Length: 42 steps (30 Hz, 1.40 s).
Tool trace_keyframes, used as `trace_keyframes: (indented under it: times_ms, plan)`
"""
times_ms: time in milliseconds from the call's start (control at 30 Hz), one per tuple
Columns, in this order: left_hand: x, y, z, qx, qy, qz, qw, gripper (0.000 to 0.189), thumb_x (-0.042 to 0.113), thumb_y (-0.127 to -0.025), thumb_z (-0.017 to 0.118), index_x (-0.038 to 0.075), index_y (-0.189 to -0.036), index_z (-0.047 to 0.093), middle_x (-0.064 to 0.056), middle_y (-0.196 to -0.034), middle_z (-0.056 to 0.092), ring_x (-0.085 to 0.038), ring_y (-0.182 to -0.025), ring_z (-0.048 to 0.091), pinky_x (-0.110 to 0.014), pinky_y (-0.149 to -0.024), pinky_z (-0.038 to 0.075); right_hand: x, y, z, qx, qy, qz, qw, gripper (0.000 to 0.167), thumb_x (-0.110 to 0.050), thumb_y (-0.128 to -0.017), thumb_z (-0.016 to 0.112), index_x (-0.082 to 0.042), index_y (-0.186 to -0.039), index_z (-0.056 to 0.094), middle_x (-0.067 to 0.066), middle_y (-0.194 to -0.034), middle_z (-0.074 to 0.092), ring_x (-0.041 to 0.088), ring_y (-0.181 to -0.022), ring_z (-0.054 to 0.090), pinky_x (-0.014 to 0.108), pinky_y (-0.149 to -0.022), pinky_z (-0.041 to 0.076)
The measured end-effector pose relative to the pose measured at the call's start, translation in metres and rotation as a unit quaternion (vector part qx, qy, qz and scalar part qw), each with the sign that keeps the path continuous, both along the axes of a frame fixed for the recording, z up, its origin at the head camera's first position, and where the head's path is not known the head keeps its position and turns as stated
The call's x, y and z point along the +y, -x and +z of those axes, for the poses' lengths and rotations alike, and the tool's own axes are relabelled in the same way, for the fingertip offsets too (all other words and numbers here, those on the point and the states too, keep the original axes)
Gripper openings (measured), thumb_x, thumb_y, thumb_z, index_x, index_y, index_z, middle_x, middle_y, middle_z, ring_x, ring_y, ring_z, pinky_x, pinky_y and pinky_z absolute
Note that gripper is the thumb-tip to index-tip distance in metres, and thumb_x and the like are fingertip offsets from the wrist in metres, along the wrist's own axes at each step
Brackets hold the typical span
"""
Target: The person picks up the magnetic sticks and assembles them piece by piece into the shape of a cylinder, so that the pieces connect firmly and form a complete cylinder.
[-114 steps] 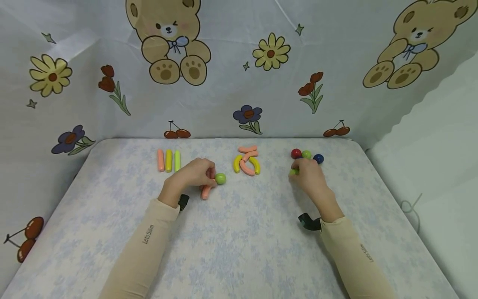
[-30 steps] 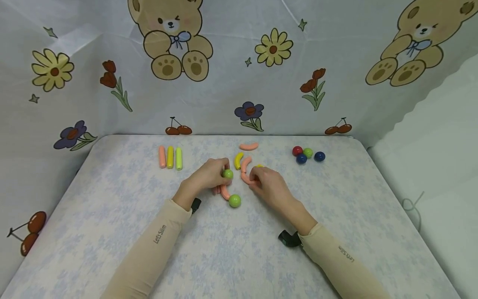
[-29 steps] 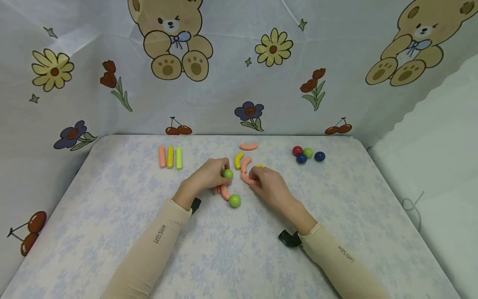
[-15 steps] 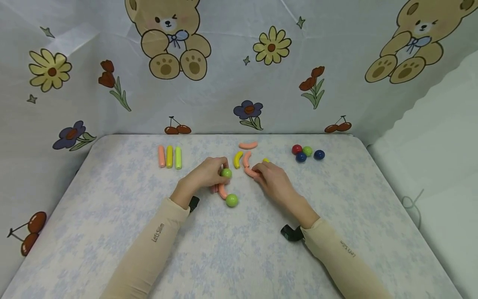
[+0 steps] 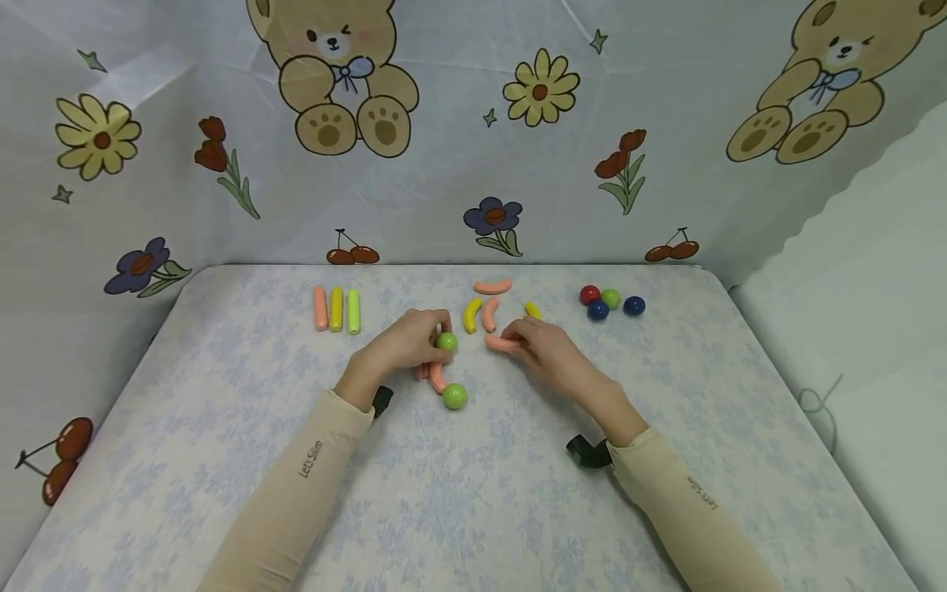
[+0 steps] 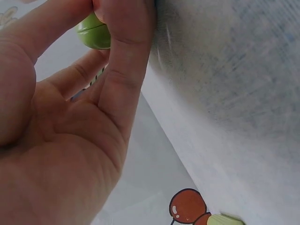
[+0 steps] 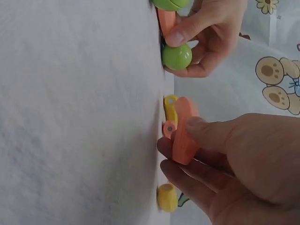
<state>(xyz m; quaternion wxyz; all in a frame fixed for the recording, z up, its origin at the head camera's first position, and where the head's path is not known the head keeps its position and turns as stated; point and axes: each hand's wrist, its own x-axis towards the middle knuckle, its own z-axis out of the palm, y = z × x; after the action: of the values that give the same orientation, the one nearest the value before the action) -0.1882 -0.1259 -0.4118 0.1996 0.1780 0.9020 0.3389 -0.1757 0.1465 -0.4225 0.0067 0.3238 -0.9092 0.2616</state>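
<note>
My left hand (image 5: 407,339) pinches a green ball (image 5: 446,342) between thumb and fingers. Under and in front of that hand lie salmon-coloured curved pieces (image 5: 437,378), partly hidden by it. A second green ball (image 5: 455,396) sits at the near end of one of them. My right hand (image 5: 551,353) pinches another salmon curved piece (image 7: 185,133) between thumb and fingertips, close over the table. Just behind it are a yellow curved piece (image 5: 472,316), a salmon one (image 5: 490,315) and a second yellow one (image 5: 533,311), with one more salmon piece (image 5: 492,287) farther back.
Three straight sticks, salmon (image 5: 321,308), yellow (image 5: 336,309) and light green (image 5: 353,312), stand in a row at the back left. At the back right are a red ball (image 5: 589,294), a green ball (image 5: 610,298) and two blue balls (image 5: 634,306). A printed curtain (image 5: 444,181) hangs behind the table.
My right hand has left the balls at the right and taken a salmon curved piece from the middle group, drawing it rightward. My left hand has shifted right; a second green ball is now by it.
</note>
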Motion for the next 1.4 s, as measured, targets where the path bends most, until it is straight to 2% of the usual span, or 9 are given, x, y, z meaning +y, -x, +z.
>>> trace_keyframes:
  times_ms: [267,433,533,600,733,800,1100,1267,1400]
  plan:
    - [0.001,0.000,0.003,0.027,0.012,-0.034,0.9990,0.024,0.012,-0.094,0.080,0.008,-0.113,0.065,-0.007,-0.073,0.062,-0.019,-0.054,0.063,-0.028,-0.054,0.050,-0.010,-0.006,0.001,-0.134,0.080,-0.012,0.9877,0.023,-0.020,-0.106,0.065,-0.011,-0.127,0.070,0.003,-0.120,0.075,0.021,-0.109,0.072,0.043,-0.094,0.058]
    - [0.006,0.001,0.001,0.037,0.010,-0.060,0.9974,0.029,0.014,-0.093,0.082,0.008,-0.116,0.066,-0.007,-0.076,0.063,-0.014,-0.056,0.060,-0.027,-0.057,0.049,-0.017,-0.009,-0.005,-0.233,0.157,-0.029,0.9593,0.024,-0.012,-0.108,0.060,-0.003,-0.130,0.065,0.015,-0.116,0.075,0.025,-0.101,0.076,0.037,-0.086,0.062]
    - [0.007,0.001,0.001,0.042,0.009,-0.062,0.9972,0.029,0.015,-0.093,0.082,0.008,-0.117,0.066,-0.007,-0.077,0.063,-0.014,-0.056,0.060,-0.027,-0.056,0.049,-0.020,-0.011,-0.008,-0.263,0.190,-0.040,0.9450,0.023,-0.009,-0.108,0.060,0.000,-0.128,0.064,0.019,-0.109,0.076,0.026,-0.092,0.077,0.034,-0.079,0.064]
    - [0.008,0.000,0.000,0.048,0.007,-0.062,0.9969,0.029,0.017,-0.093,0.083,0.008,-0.116,0.067,-0.006,-0.077,0.062,-0.014,-0.059,0.058,-0.027,-0.058,0.047,-0.022,-0.011,-0.010,-0.246,0.180,-0.049,0.9512,0.022,-0.012,-0.106,0.064,-0.002,-0.125,0.066,0.015,-0.105,0.077,0.022,-0.090,0.076,0.031,-0.075,0.063]
    - [0.012,-0.001,0.000,0.073,0.006,-0.068,0.9950,0.027,0.024,-0.094,0.083,0.008,-0.112,0.069,-0.005,-0.077,0.060,-0.013,-0.065,0.052,-0.027,-0.061,0.042,-0.024,-0.013,-0.014,-0.161,0.134,-0.062,0.9759,0.019,-0.021,-0.102,0.072,-0.007,-0.115,0.072,0.005,-0.100,0.078,0.013,-0.088,0.073,0.028,-0.074,0.057]
    - [0.014,-0.001,-0.001,0.084,0.012,-0.069,0.9940,0.027,0.028,-0.094,0.082,0.009,-0.110,0.070,-0.004,-0.079,0.060,-0.014,-0.068,0.052,-0.028,-0.063,0.041,-0.025,-0.014,-0.015,-0.124,0.119,-0.071,0.9825,0.019,-0.026,-0.101,0.073,-0.010,-0.111,0.075,0.001,-0.097,0.077,0.011,-0.084,0.071,0.028,-0.073,0.055]
    - [0.023,-0.003,-0.008,0.156,0.017,-0.071,0.9850,0.019,0.037,-0.097,0.078,0.018,-0.097,0.078,0.000,-0.088,0.062,-0.015,-0.077,0.053,-0.031,-0.071,0.043,-0.024,-0.016,-0.015,-0.096,0.113,-0.087,0.9852,0.019,-0.026,-0.101,0.074,-0.008,-0.105,0.078,0.002,-0.086,0.073,0.011,-0.070,0.061,0.024,-0.065,0.050]
    - [0.025,-0.003,-0.010,0.160,0.010,-0.066,0.9849,0.016,0.033,-0.097,0.079,0.019,-0.090,0.077,-0.001,-0.087,0.061,-0.016,-0.076,0.051,-0.030,-0.070,0.041,-0.021,-0.013,-0.014,-0.068,0.112,-0.095,0.9868,0.015,-0.023,-0.101,0.074,-0.009,-0.104,0.078,0.002,-0.087,0.072,0.012,-0.070,0.062,0.026,-0.065,0.050]
    - [0.019,-0.001,-0.007,0.151,0.022,-0.057,0.9867,0.014,0.029,-0.095,0.081,0.017,-0.089,0.076,-0.003,-0.085,0.059,-0.016,-0.075,0.050,-0.030,-0.068,0.040,-0.010,-0.006,-0.009,-0.007,0.100,-0.139,0.9853,0.014,-0.017,-0.100,0.074,-0.006,-0.108,0.076,0.008,-0.095,0.072,0.020,-0.080,0.065,0.035,-0.073,0.055]
